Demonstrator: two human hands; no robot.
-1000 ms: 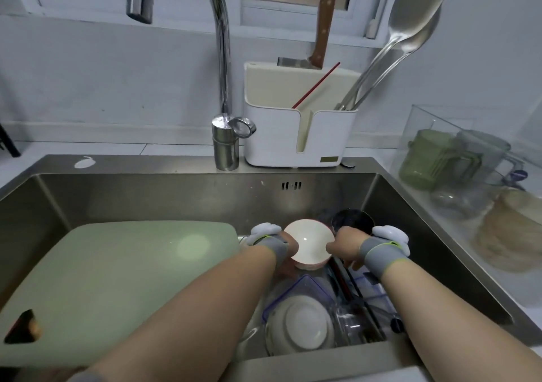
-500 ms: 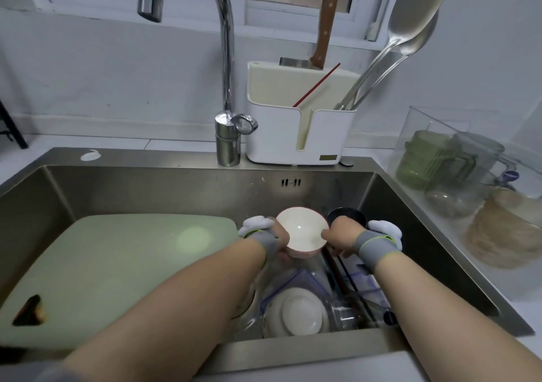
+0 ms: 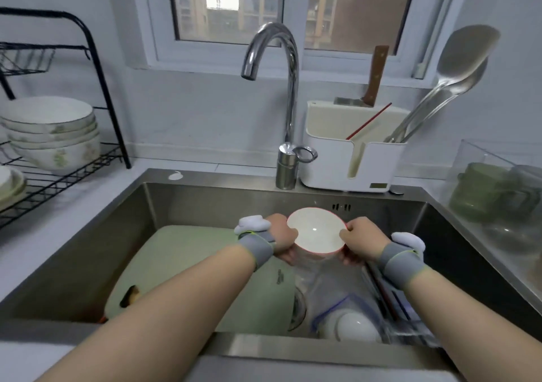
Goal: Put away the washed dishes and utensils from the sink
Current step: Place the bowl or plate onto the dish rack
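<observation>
Gripping white bowl [image 3: 316, 233] w/ both hands at frame center, above sink [image 3: 205, 202]: left hand [image 3: 281, 236] fingers curled on its left rim, right hand [image 3: 360, 239] on right rim. Green cutting board [image 3: 187, 267] lower left in sink; dish rack [image 3: 58, 173] w/ stacked bowls [image 3: 52, 135] upper left.

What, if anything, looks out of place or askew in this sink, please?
The cutting board lies slanted in the sink, with something orange showing through its handle hole. Nothing looks spilled or broken.

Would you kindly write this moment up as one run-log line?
left hand: grips bowl rim | right hand: grips opposite rim | bowl: upright, over sink | cutting board: in sink
</observation>
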